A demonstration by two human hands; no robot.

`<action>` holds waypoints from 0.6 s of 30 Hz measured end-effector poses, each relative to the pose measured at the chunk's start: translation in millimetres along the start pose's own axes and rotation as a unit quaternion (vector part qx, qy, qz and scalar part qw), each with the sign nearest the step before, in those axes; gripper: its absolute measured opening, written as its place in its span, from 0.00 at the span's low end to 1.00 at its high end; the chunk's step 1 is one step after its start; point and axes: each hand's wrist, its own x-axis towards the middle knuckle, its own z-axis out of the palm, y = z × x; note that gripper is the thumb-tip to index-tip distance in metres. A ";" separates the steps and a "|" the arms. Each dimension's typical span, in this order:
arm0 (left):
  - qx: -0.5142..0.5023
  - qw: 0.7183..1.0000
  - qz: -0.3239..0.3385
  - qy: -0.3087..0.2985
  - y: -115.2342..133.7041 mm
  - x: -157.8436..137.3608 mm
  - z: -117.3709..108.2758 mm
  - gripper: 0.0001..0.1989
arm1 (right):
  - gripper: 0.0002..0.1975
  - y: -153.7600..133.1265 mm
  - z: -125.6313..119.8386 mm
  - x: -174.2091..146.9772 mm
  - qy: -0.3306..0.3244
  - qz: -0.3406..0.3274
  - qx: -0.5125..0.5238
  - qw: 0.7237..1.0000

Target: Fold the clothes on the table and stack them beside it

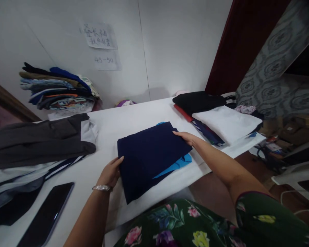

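Observation:
A folded navy-blue garment (151,151) lies in front of me on the white table, with bright blue cloth (179,165) showing from under its near right side and at its far edge. My left hand (112,171) grips the garment's left edge, thumb on top and the other fingers mostly hidden beside or beneath it. At the right edge, my right hand (186,137) holds the cloth in the same way, its thumb laid on the upper surface. A silver bracelet is on my left wrist.
Dark grey and striped clothes (41,140) lie at the left, near a black phone (48,212). Behind them rises a tall stack of folded clothes (61,89). Black, red and white folded garments (224,121) are piled at the right. A white plastic stool (296,176) stands beyond the table's right end.

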 end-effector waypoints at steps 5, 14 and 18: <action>-0.049 0.994 -0.087 -0.040 13.5 -9.0 8.0 0.10 | 0.21 0.4 8.7 -3.4 -0.029 0.038 0.045 0.998; -0.036 0.999 0.002 -0.028 14.3 -17.3 20.6 0.18 | 0.16 13.0 14.1 -13.0 -0.109 0.008 0.098 0.989; -0.023 0.999 -0.016 -0.034 12.5 -16.0 17.3 0.20 | 0.15 23.0 10.3 -10.9 -0.114 -0.061 0.066 0.989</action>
